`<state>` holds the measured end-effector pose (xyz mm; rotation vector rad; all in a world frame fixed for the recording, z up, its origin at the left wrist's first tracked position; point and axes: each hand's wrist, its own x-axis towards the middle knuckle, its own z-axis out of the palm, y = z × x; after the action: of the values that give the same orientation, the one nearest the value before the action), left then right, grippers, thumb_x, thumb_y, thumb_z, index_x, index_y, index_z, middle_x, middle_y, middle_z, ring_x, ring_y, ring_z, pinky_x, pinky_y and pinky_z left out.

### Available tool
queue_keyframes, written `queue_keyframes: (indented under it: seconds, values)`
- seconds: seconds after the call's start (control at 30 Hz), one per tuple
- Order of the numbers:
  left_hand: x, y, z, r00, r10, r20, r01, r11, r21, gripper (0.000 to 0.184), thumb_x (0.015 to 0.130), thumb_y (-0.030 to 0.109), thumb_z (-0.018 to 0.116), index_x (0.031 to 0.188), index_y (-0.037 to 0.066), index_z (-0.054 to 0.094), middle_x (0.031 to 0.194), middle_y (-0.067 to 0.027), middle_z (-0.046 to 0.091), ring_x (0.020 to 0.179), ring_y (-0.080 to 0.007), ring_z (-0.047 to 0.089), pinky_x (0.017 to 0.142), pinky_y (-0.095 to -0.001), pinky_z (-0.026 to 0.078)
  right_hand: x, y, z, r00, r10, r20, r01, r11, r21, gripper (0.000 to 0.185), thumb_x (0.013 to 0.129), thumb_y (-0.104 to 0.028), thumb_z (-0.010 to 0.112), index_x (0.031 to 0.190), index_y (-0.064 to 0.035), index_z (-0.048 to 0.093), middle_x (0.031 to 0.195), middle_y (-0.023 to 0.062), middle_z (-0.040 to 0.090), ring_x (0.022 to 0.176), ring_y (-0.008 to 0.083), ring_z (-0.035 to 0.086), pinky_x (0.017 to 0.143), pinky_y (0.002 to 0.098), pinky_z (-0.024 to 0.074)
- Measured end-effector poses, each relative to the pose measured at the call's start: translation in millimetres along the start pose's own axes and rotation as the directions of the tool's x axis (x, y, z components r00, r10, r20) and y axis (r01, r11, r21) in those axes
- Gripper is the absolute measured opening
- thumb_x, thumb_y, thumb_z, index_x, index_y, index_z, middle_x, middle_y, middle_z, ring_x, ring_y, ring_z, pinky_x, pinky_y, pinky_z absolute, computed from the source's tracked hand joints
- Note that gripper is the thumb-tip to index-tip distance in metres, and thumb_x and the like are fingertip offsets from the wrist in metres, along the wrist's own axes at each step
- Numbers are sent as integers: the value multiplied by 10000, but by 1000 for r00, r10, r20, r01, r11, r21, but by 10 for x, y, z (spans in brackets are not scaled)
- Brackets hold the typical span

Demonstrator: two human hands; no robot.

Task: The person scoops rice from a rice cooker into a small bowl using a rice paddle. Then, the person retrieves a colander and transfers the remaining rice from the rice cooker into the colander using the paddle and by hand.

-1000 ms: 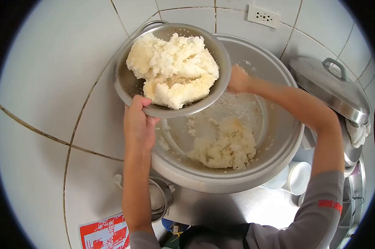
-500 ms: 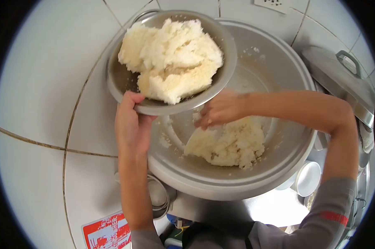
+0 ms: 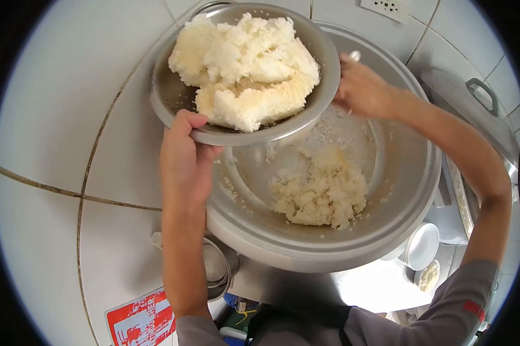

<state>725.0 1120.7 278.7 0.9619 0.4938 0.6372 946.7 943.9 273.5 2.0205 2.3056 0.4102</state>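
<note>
My left hand (image 3: 186,153) grips the near left rim of a metal colander (image 3: 170,95), thumb on top of the rim and fingers beneath. A large clumped mound of cooked rice (image 3: 248,66) sits in the colander, which is tilted toward me over a wide metal basin (image 3: 407,144). My right hand (image 3: 363,89), slightly blurred, is closed at the colander's right side. The white end of a handle (image 3: 355,56) pokes out above this fist; the blade is hidden. A smaller heap of rice (image 3: 323,190) lies on the basin's floor with loose grains around it.
A metal lid with a handle (image 3: 481,95) leans at the right wall. White bowls (image 3: 422,247) and a small container of white food (image 3: 428,275) stand right of the basin. At lower left are a metal pot (image 3: 216,268) and a red-and-white sign (image 3: 142,320).
My right hand has risen from the basin's rice heap to the colander's right side, carrying a white paddle-like tool. The colander has shifted slightly up and right in view.
</note>
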Motion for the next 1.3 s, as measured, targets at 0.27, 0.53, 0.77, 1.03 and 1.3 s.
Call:
queue_keyframes:
  seconds: [0.27,0.53,0.77,1.03,1.3]
  values:
    - [-6,5,13,994,-4,109,5,1000,-9,366,749,54,451,1101,-30,393,1017,-131,518,896,-223,549,767,-373,481,-742,-298,242,719,57,693,-290,931,224,300,818,-218,517,1113,-213,573,749,71,559,789,208,525,811,389,281]
    - [-10,7,28,994,4,113,-1,1000,-28,350,743,46,442,1081,-38,404,1019,-142,521,884,-250,557,750,-429,492,-564,-777,278,705,-29,708,-477,719,505,296,760,-154,491,1030,-103,602,902,121,593,877,267,550,797,399,368]
    - [-38,10,61,1000,-6,29,5,1000,20,357,739,61,449,1085,-16,408,1006,-126,517,870,-239,552,714,-409,496,-565,-670,-102,634,-5,773,-740,285,609,281,758,-141,489,995,-36,597,802,63,593,705,115,527,593,258,442]
    - [-29,69,101,997,-34,70,30,998,61,324,749,87,448,1033,-68,434,988,-133,513,864,-225,541,760,-374,482,-919,-121,-861,640,136,756,-768,157,621,247,748,-114,510,964,-34,602,778,-16,590,706,58,506,625,228,419]
    - [-78,88,92,991,-76,111,72,996,44,318,753,100,439,1005,-94,438,974,-159,503,845,-229,538,753,-373,482,-786,359,-1399,645,307,699,-764,263,589,208,746,-108,533,931,-56,612,766,-35,589,688,48,502,621,209,410]
